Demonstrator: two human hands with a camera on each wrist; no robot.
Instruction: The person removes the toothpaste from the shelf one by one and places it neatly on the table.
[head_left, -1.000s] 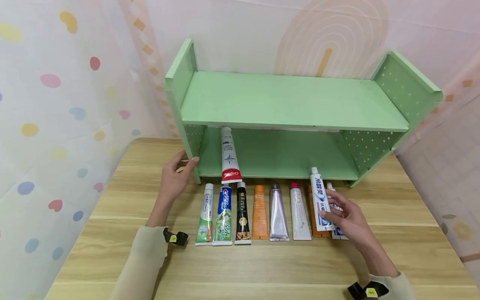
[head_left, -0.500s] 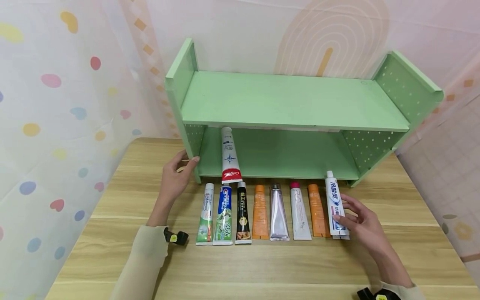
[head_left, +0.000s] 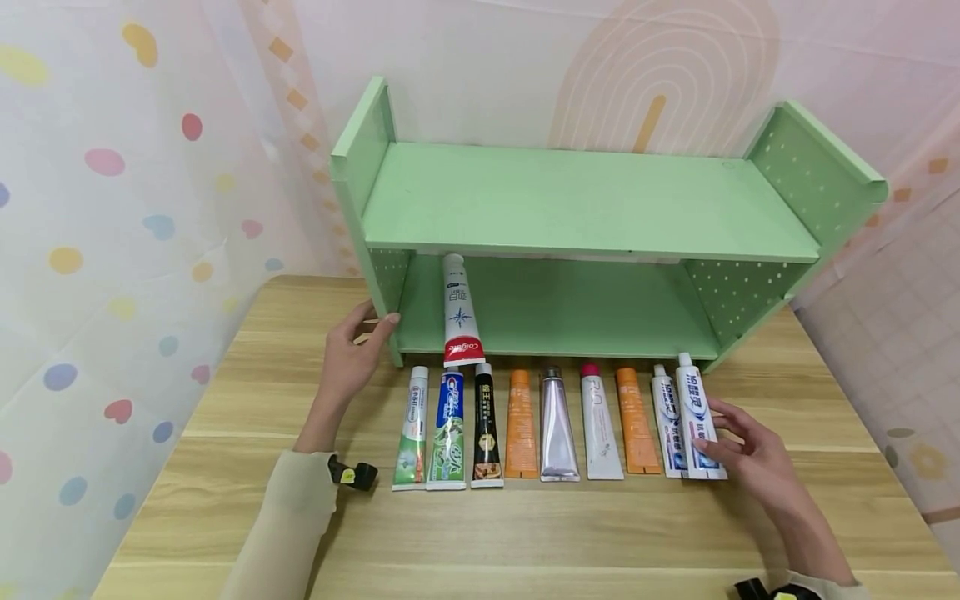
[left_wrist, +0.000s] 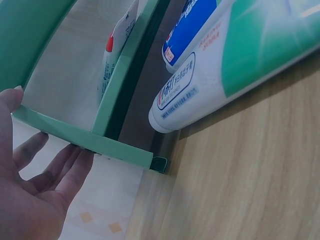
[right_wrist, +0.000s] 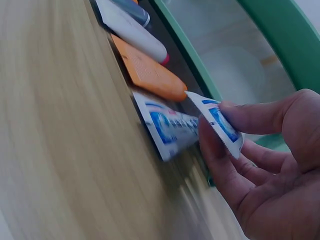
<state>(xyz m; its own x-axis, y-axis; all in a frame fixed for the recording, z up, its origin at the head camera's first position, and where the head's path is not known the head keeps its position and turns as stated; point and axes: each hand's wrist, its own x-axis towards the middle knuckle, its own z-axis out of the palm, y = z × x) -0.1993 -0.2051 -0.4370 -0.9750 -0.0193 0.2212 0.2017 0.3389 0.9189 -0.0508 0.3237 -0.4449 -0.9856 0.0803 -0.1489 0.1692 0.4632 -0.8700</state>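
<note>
My right hand (head_left: 765, 462) pinches a white and blue toothpaste tube (head_left: 697, 421) between thumb and fingers, cap end toward the shelf. In the right wrist view this held tube (right_wrist: 220, 122) is seen from its crimped end, above the table. A similar white and blue tube (head_left: 666, 425) lies just left of it. My left hand (head_left: 351, 350) grips the front edge of the green shelf's (head_left: 585, 204) left side panel, thumb inside and fingers outside. A Colgate tube (head_left: 459, 312) rests in the lower compartment, its red crimped end toward the front.
Along the shelf's front lie a green-white tube (head_left: 412, 429), a blue-green Crest tube (head_left: 447, 429), a black tube (head_left: 486, 429), an orange tube (head_left: 521, 425), a silver tube (head_left: 557, 429), a white tube with a pink cap (head_left: 600, 429) and another orange tube (head_left: 636, 425) on the wooden table (head_left: 525, 542).
My right hand has carried the white and blue toothpaste tube to the right, past the orange tube and the similar tube, uncovering both. My left hand stays on the shelf panel.
</note>
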